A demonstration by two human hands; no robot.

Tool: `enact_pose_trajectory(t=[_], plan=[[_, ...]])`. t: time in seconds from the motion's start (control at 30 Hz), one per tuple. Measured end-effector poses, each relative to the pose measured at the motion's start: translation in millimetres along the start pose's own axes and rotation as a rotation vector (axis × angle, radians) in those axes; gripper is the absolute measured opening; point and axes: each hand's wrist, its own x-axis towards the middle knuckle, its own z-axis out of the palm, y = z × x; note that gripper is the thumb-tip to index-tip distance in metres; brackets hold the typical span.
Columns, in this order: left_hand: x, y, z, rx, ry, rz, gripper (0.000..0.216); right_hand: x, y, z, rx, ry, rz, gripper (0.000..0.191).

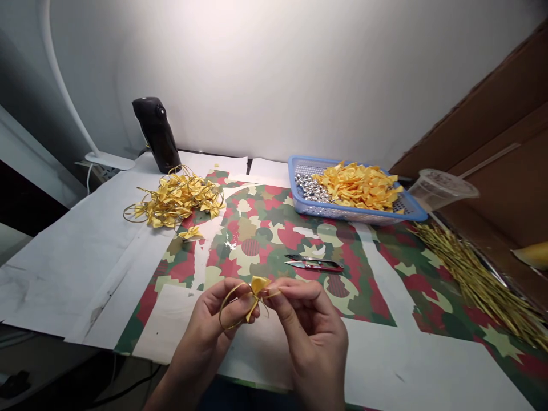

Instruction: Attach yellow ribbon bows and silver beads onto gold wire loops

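Between my two hands, above the near edge of the table, is a yellow ribbon bow (259,284) on a looped gold cord (223,311). My left hand (218,319) is closed, thumb and fingers pinching the bow and the loop. With thumb and index finger pressed together, my right hand (314,325) grips the gold cord's end just right of the bow. The fingertips partly hide the knot. Beyond my hands lies a pair of thread snips (314,263), touched by neither.
At the left is a pile of finished-looking bows with loops (175,200), near a black bottle (156,134). A blue basket (357,216) holds yellow bows (363,185) and silver bells (314,188). Gold cords (475,274) and a plastic cup (443,188) are at the right.
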Motion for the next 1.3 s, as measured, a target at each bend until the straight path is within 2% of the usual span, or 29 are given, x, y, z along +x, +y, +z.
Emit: enact_pose_trajectory(t=[0.1,0.27,0.4,1.1,1.3], plan=[[0.3,-0.2,0.8,-0.002,0.000,0.011,0.019,-1.9,-0.7,2.0,0.006,0.058,-0.006,0.008],[0.0,-0.1,0.7,0.028,0.009,0.008,0.019,4.0,0.7,-6.1,-0.031,-0.091,-0.003,0.008],[-1.1,0.8,1.6,0.042,0.026,0.000,0.021,7.9,1.9,-9.5,-0.017,-0.121,0.033,0.007],[-1.5,0.8,2.5,0.055,0.033,0.008,0.022,2.6,-2.1,-4.4,-0.035,-0.080,0.012,0.008],[-0.2,-0.7,-1.9,0.042,0.013,0.005,0.021,5.6,-3.5,-4.9,-0.154,-0.042,-0.086,0.006]])
